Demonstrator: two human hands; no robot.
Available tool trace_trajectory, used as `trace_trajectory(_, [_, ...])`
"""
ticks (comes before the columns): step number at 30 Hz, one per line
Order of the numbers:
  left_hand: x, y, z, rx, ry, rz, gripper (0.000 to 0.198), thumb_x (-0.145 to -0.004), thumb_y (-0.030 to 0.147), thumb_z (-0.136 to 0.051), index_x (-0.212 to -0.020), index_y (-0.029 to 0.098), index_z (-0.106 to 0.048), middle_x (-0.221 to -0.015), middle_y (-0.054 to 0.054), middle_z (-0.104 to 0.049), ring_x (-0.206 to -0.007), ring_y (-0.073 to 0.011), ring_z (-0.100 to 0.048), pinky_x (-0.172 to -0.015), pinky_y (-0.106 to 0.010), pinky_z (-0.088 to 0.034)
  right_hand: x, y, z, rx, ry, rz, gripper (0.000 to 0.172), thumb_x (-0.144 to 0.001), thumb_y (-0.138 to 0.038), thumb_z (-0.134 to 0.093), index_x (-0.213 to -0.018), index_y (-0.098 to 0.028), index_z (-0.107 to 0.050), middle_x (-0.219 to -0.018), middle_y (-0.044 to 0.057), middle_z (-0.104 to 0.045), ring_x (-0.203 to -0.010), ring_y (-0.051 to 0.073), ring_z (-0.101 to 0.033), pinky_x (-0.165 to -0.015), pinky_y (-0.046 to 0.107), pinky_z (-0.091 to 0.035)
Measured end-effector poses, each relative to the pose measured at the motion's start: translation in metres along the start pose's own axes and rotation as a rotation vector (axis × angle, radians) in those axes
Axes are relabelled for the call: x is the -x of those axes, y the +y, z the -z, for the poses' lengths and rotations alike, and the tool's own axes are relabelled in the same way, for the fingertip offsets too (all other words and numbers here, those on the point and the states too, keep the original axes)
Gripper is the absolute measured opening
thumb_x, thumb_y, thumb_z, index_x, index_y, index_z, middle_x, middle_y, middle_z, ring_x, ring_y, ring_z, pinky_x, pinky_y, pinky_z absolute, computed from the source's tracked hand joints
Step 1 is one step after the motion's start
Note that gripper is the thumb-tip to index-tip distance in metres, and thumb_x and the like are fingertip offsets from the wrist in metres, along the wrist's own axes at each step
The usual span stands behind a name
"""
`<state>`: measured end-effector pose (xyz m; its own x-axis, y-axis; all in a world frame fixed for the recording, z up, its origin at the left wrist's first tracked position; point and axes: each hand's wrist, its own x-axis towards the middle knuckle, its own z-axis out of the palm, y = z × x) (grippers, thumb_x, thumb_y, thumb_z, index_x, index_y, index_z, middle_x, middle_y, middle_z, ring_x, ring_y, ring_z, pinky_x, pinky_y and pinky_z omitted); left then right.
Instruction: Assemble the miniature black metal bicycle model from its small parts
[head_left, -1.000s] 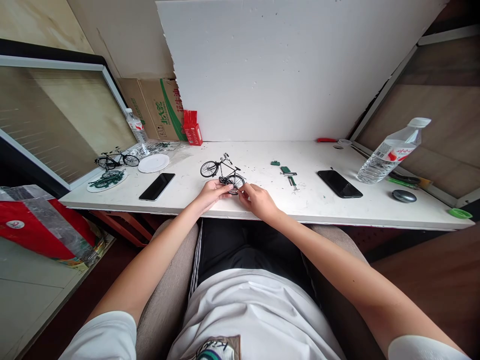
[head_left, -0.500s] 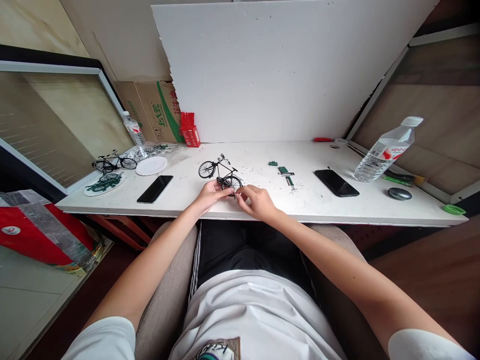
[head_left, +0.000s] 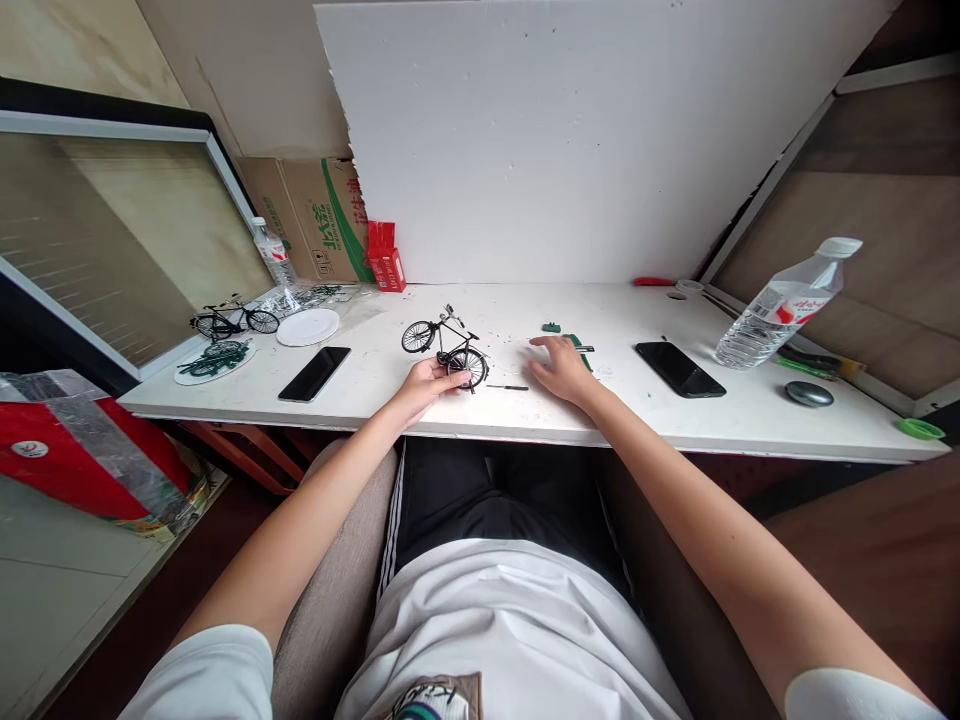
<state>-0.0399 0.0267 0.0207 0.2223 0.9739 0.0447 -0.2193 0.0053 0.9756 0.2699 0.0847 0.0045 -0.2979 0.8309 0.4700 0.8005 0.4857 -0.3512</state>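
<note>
A small black model bicycle [head_left: 442, 343] stands tilted over the white table, its rear wheel toward me. My left hand [head_left: 427, 387] pinches it by that wheel, thumb and fingers closed on it. To its right, my right hand [head_left: 561, 367] is spread over the tabletop, fingers apart, with nothing seen in it. A thin dark rod [head_left: 508, 387] lies on the table between my hands. Green plastic parts [head_left: 578, 350] lie beside and partly behind my right hand, and a smaller green piece [head_left: 551, 327] rests just beyond its fingers.
Black phones lie at left [head_left: 314, 374] and right [head_left: 680, 369]. A second model bicycle [head_left: 234, 319], a white disc [head_left: 308, 327] and green parts on another disc [head_left: 215, 361] occupy the left end. A water bottle [head_left: 780, 310] and a dark oval object [head_left: 809, 393] stand right.
My right hand has let go at the bicycle's rear wheel and moved right toward the green parts, opening. The thin dark rod now shows on the table. My left hand keeps its hold.
</note>
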Motion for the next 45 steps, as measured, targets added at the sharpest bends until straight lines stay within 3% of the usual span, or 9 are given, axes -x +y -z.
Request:
trace_trajectory(3, [0.000, -0.001, 0.001, 0.008, -0.013, -0.016, 0.053, -0.066, 0.038, -0.102, -0.105, 0.012, -0.077, -0.110, -0.013, -0.081, -0.103, -0.0248, -0.074, -0.087, -0.035, -0.057, 0.003, -0.015, -0.003, 0.020, -0.056, 0.189, 0.044, -0.107, -0.044, -0.054, -0.141, -0.021, -0.069, -0.149, 0.016, -0.067, -0.150, 0.043, -0.046, -0.120, 0.063, -0.041])
trace_trajectory(7, [-0.001, -0.003, 0.002, 0.002, -0.015, -0.017, 0.052, -0.067, 0.037, -0.102, -0.105, 0.012, -0.077, -0.111, -0.012, -0.080, -0.101, -0.0232, -0.074, -0.085, -0.033, -0.057, 0.002, -0.026, -0.004, -0.027, -0.070, 0.305, 0.032, -0.109, -0.040, -0.055, -0.113, -0.025, -0.083, -0.132, 0.013, -0.076, -0.136, 0.039, -0.057, -0.112, 0.058, -0.048])
trace_trajectory(11, [-0.003, -0.004, 0.003, -0.006, -0.026, -0.009, 0.053, -0.067, 0.038, -0.102, -0.105, 0.011, -0.077, -0.109, -0.012, -0.080, -0.097, -0.0217, -0.074, -0.085, -0.034, -0.059, 0.000, -0.018, -0.004, -0.100, -0.048, 0.301, 0.023, -0.104, -0.034, -0.064, -0.099, -0.024, -0.085, -0.111, 0.014, -0.080, -0.114, 0.035, -0.065, -0.104, 0.053, -0.052])
trace_trajectory(18, [-0.004, -0.005, 0.003, 0.001, -0.025, -0.016, 0.052, -0.067, 0.037, -0.102, -0.105, 0.011, -0.077, -0.107, -0.012, -0.080, -0.101, -0.0231, -0.074, -0.085, -0.035, -0.060, 0.001, -0.019, -0.004, -0.117, -0.047, 0.282, 0.021, -0.101, -0.028, -0.065, -0.095, -0.021, -0.084, -0.098, 0.013, -0.079, -0.106, 0.035, -0.063, -0.097, 0.048, -0.054])
trace_trajectory(45, [-0.002, -0.005, 0.001, -0.016, -0.030, -0.024, 0.051, -0.069, 0.038, -0.101, -0.105, 0.011, -0.078, -0.108, -0.012, -0.080, -0.100, -0.0228, -0.074, -0.085, -0.035, -0.063, 0.003, -0.023, -0.004, -0.172, -0.069, 0.234, 0.024, -0.104, -0.038, -0.064, -0.100, -0.020, -0.081, -0.105, 0.015, -0.076, -0.102, 0.033, -0.067, -0.093, 0.047, -0.056])
